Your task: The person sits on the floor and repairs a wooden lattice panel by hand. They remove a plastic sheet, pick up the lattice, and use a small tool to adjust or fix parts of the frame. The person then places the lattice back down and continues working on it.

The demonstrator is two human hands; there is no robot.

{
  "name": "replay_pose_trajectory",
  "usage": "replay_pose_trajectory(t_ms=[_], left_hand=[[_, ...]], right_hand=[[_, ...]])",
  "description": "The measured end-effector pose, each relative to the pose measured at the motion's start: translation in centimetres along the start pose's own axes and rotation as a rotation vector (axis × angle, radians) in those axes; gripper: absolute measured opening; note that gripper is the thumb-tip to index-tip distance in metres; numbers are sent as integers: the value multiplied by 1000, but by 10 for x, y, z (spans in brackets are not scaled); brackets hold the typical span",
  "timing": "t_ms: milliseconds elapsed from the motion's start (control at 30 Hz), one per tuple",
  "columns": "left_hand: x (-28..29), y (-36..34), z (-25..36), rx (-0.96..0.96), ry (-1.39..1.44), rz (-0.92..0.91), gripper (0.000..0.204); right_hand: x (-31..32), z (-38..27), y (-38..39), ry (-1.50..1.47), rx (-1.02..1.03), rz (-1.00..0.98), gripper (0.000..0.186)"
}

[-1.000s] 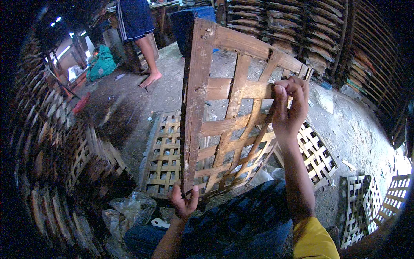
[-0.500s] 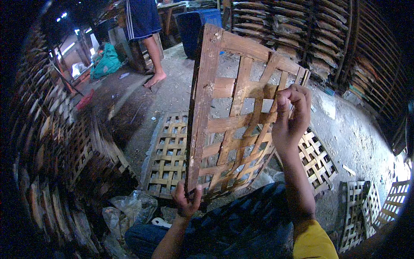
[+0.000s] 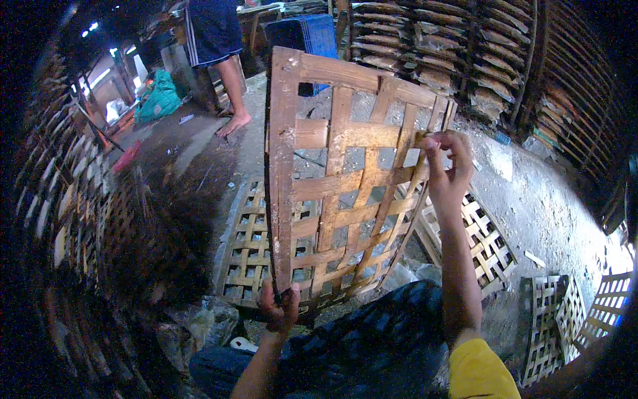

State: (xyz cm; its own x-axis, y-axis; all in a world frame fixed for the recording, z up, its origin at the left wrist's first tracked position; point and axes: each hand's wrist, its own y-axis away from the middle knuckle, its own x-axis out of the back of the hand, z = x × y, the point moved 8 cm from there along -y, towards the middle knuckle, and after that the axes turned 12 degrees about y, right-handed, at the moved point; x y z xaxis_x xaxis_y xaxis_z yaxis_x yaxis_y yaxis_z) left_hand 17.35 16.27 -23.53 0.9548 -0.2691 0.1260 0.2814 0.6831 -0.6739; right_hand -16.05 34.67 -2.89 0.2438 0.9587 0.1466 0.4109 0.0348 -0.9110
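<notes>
I'm watching the bare left hand [image 3: 280, 310], low in the centre, pinch the bottom corner of a brown woven-wood lattice panel [image 3: 349, 182]. Right of centre, the bare right hand [image 3: 450, 159] grips its right edge with thumb and fingers. Such small holds could slip, letting the panel twist or drop. It stands tilted mid-frame, thick left bar nearly upright, probably its long axis, top edge slanting down rightward. Behind, a pale slatted lattice [image 3: 239, 272] might catch the fall.
</notes>
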Motion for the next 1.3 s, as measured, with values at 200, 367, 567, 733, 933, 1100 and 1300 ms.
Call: replay_pose_trajectory(t_ms=[200, 367, 567, 733, 933, 1100, 1300], left_hand=[[-4, 7, -19, 223, 177, -40, 26], [-5, 6, -16, 224, 205, -78, 25], [-7, 2, -8, 202, 200, -112, 26], [-7, -6, 10, 142, 183, -81, 27], [-10, -4, 2, 200, 218, -93, 29], [-7, -8, 10, 122, 125, -100, 29], [-8, -1, 7, 92, 98, -95, 28]], right_hand=[[-17, -4, 10, -41, -97, -159, 22], [-19, -5, 12, -13, -183, -170, 27], [-19, -5, 13, -37, -210, -186, 24], [-20, -7, 15, -37, -198, -169, 20], [-3, -20, 7, 30, -65, -20, 10], [5, -77, 6, -27, 91, -158, 6], [-4, -120, 13, -67, 108, -283, 12]])
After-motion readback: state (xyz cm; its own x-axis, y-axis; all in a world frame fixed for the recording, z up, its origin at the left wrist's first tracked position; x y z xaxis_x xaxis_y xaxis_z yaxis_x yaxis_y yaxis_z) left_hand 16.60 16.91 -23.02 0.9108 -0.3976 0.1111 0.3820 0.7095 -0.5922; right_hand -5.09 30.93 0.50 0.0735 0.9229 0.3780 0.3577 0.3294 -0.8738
